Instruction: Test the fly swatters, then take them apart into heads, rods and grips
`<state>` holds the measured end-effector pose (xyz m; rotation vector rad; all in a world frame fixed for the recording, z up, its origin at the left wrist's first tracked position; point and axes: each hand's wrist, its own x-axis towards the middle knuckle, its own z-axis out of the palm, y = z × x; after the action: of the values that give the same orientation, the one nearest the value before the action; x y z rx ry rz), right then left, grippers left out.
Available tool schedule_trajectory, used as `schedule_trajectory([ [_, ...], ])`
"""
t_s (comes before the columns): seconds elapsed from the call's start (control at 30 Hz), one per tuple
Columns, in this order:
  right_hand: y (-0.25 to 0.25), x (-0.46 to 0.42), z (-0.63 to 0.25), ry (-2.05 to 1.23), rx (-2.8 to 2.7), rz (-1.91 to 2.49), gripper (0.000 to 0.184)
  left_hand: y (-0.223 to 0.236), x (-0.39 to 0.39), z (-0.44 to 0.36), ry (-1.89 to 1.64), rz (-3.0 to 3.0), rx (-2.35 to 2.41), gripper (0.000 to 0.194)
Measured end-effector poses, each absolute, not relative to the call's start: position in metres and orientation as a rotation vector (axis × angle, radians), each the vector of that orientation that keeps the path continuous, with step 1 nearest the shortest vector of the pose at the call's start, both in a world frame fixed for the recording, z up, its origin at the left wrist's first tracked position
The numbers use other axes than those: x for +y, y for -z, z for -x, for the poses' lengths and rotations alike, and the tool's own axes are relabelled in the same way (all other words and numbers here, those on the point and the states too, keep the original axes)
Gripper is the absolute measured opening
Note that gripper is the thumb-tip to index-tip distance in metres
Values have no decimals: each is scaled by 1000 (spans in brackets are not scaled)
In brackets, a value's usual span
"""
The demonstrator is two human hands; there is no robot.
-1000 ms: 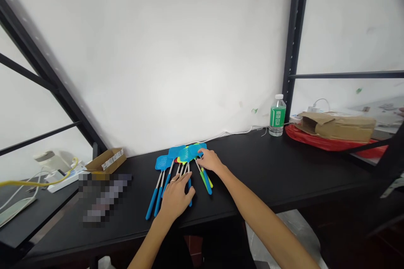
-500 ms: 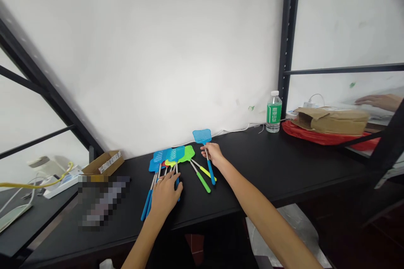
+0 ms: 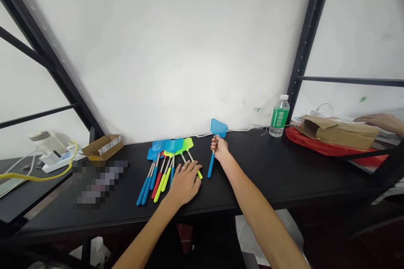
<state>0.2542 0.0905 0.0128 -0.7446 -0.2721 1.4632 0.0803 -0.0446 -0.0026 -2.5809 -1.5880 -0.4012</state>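
In the head view my right hand (image 3: 221, 149) is closed around the metal shaft of a blue fly swatter (image 3: 219, 127). Its mesh head points up toward the wall, and its blue handle hangs below my fist. My left hand (image 3: 185, 183), fingers stretched out, lies over the handles of a fanned group of fly swatters. Blue ones (image 3: 158, 146) overlap at the left of that group. Beside them are a red handle (image 3: 157, 185), yellow handles (image 3: 162, 187) and a green head (image 3: 180, 147). Part of the group is hidden under my left hand.
A water bottle (image 3: 279, 117) stands at the back right. Beyond it a cardboard box (image 3: 344, 132) lies on red plastic (image 3: 303, 142), near another person's hand (image 3: 381, 122). An open carton (image 3: 104, 147) and a power strip (image 3: 59, 163) are at left. Black frame posts (image 3: 307, 33) flank the table.
My right hand has lifted a blue fly swatter off the group and carried it right. My left hand moved left, then back right over the green handles, uncovering the red and yellow ones.
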Motion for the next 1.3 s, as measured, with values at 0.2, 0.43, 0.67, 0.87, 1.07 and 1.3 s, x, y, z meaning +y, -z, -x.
schedule_trajectory([
  [0.2, -12, 92, -259, -1431, -213, 685, 28, -4, -38, -21, 383, 2520, -1652, 33],
  [0.43, -13, 90, -259, -1446, -232, 590, 36, -2, -31, 15, 315, 2556, -1588, 30],
  [0.67, -12, 92, -259, -1407, -270, 663, 36, 0, -47, 32, 286, 2427, -1575, 46],
  [0.87, -11, 92, -258, -1423, -259, 661, 37, 5, -52, 46, 290, 2411, -1669, 50],
  [1.07, -11, 92, -258, -1402, -267, 659, 38, -2, -29, 63, 283, 2482, -1612, 51],
  [1.3, -18, 91, -253, -1354, -347, 668, 38, -29, -23, -11, 582, 2472, -1545, 57],
])
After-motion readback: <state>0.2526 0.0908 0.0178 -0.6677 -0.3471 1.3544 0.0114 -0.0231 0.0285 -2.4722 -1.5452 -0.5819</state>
